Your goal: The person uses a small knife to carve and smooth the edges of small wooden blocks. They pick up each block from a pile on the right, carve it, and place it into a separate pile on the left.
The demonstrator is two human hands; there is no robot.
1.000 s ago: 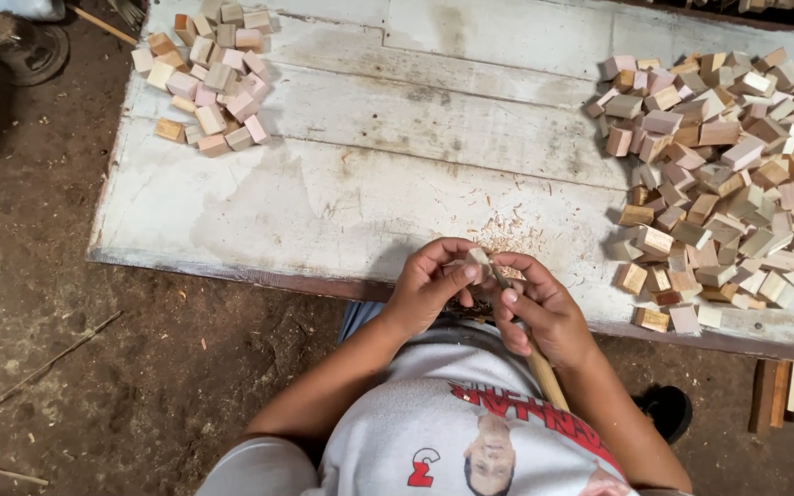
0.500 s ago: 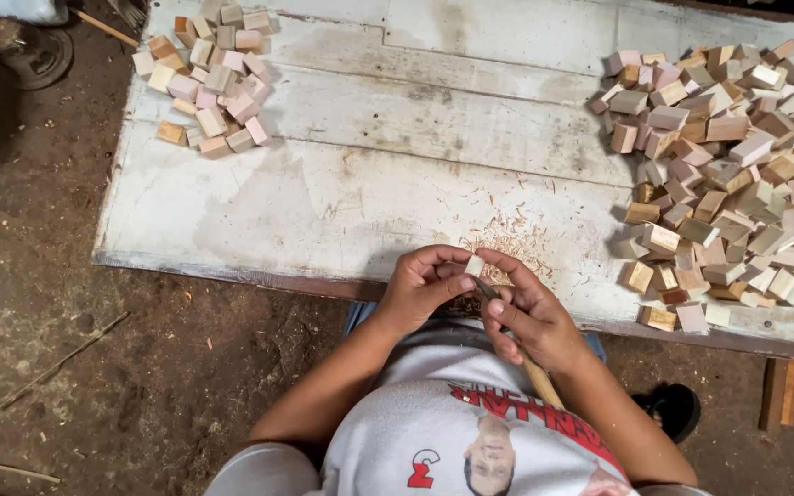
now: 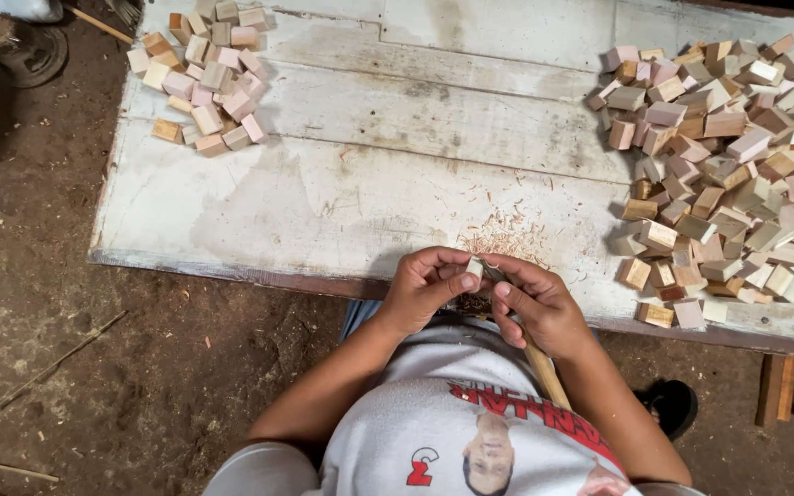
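From the head camera, looking down: my left hand (image 3: 426,292) pinches a small wooden block (image 3: 474,267) at the near edge of the bench (image 3: 342,197), fingers closed tight around it from the left. My right hand (image 3: 537,305) is wrapped shut around a tool with a pale wooden handle (image 3: 544,369) that runs back toward my chest; the working end is hidden behind my fingers (I cannot tell what sort of blade it has), but it sits right against the block. Both grips are clamped, the 2 hands touching each other over the bench edge.

Just beyond my knuckles lies a scatter of fine wood shavings (image 3: 505,241) on the white, worn boards, so I judge this to be the trimming step: 1 block is being shaved at an edge or corner while held in the air just above the bench edge.

To my right a large heap of blocks (image 3: 723,174) spreads over the bench, well apart from my hands; at the far left corner sits a smaller pile of blocks (image 3: 206,78). Which pile is worked and which is raw I cannot tell from here.

The next stroke, as I judge it, calls for a steady pinch on the block, the left thumb kept clear of the tool's path, and a short controlled push.

There is only this 1 view.
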